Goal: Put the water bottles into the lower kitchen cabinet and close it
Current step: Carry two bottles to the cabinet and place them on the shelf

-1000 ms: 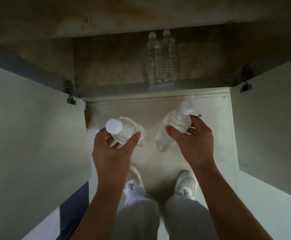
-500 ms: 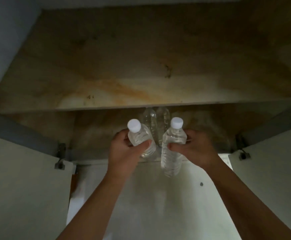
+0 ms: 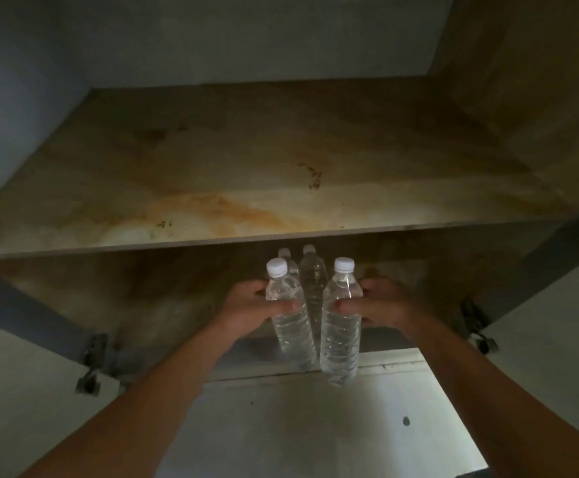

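Observation:
My left hand (image 3: 251, 310) grips a clear water bottle (image 3: 289, 326) with a white cap around its upper body. My right hand (image 3: 382, 305) grips a second clear bottle (image 3: 339, 336) the same way. Both bottles stand upright, side by side, at the front edge of the lower cabinet's bottom compartment (image 3: 177, 305). Behind them, deeper in that compartment, stand two more bottles: one (image 3: 312, 281) shows between the held pair, the other (image 3: 286, 255) is mostly hidden behind the left one.
A stained shelf (image 3: 281, 167) spans the cabinet above the bottles. Both cabinet doors stand open: the left door (image 3: 22, 391) and the right door (image 3: 557, 322), each on metal hinges (image 3: 91, 367). Pale floor (image 3: 298, 426) lies below the cabinet front.
Both hands have carried their bottles forward and tipped them upright at the cabinet's lower opening. The view has tilted up, so the shelf now fills the upper frame.

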`<state>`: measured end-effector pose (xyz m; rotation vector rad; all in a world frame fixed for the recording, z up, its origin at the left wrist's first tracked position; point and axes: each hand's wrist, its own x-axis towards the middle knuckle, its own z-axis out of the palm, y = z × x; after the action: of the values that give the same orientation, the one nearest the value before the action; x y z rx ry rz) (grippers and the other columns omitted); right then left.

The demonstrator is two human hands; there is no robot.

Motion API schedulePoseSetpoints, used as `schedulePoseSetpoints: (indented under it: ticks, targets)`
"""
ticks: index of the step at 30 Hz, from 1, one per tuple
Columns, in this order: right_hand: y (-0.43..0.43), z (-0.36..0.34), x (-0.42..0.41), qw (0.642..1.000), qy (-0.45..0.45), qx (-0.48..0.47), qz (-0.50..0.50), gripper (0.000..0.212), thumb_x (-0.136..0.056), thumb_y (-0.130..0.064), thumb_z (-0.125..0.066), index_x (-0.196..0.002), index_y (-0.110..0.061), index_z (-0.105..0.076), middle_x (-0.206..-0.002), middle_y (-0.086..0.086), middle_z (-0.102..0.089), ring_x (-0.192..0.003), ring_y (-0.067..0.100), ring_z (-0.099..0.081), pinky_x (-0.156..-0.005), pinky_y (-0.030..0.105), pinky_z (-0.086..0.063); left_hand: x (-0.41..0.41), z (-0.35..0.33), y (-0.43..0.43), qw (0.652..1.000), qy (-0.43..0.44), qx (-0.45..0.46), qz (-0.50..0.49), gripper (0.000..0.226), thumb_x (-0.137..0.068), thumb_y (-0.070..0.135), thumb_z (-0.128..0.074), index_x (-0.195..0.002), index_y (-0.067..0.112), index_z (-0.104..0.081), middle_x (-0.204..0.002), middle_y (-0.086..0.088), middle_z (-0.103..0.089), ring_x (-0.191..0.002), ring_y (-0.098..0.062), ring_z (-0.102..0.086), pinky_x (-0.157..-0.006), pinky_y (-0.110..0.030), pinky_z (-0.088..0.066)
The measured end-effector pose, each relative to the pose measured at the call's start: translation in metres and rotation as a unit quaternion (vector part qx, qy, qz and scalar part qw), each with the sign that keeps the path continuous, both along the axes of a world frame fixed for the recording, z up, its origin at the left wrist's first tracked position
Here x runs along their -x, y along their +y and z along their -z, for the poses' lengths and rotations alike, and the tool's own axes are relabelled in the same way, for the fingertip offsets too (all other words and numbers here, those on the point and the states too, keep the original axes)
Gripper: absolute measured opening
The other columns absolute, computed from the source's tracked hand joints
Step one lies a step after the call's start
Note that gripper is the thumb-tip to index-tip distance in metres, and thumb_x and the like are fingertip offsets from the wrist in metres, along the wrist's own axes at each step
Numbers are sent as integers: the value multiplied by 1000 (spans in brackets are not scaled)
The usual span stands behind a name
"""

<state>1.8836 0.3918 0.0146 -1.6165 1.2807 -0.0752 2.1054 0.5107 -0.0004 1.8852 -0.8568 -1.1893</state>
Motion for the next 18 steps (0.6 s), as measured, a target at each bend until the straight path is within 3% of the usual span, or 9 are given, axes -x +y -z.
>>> schedulePoseSetpoints:
  ticks: [5, 9, 16, 18]
  targets:
    - [-2, 30, 9, 998, 13, -48, 45, 20, -77, -19, -86, -89, -16, -71, -89, 1, -74, -76, 13, -71, -64, 21, -56, -23, 21, 17, 997, 55, -49, -9, 39, -68, 26, -92, -104, 18, -78, -98, -1, -80, -96, -22, -76, -93, -43, -59]
    - [-13, 55, 12, 991, 9, -75, 115, 32, -74, -18, -89, -98, -9, -69, -97, 9, -74, -83, 22, -72, -67, 28, -58, -37, 39, 20, 995, 60, -68, -43, 36, -71, 22, -91, -103, 12, -78, -94, -4, -80, -90, -22, -77, -90, -42, -61]
    - [-15, 92, 4, 985, 27, -37, 169, 49, -64, -42, -92, -94, -10, -69, -92, 9, -75, -81, 23, -74, -79, 39, -63, -47, 69, 14, 981, 94, -69, -156, 50, -67, 38, -92, -103, 8, -73, -92, -11, -79, -89, -27, -77, -84, -44, -63]
    - [-19, 99, 1, 984, 38, -9, 172, 43, -68, -49, -87, -85, -14, -69, -84, 5, -75, -72, 17, -71, -72, 35, -62, -44, 77, 5, 977, 95, -58, -180, 46, -71, 34, -91, -101, 7, -71, -93, -13, -78, -85, -29, -77, -80, -43, -63]
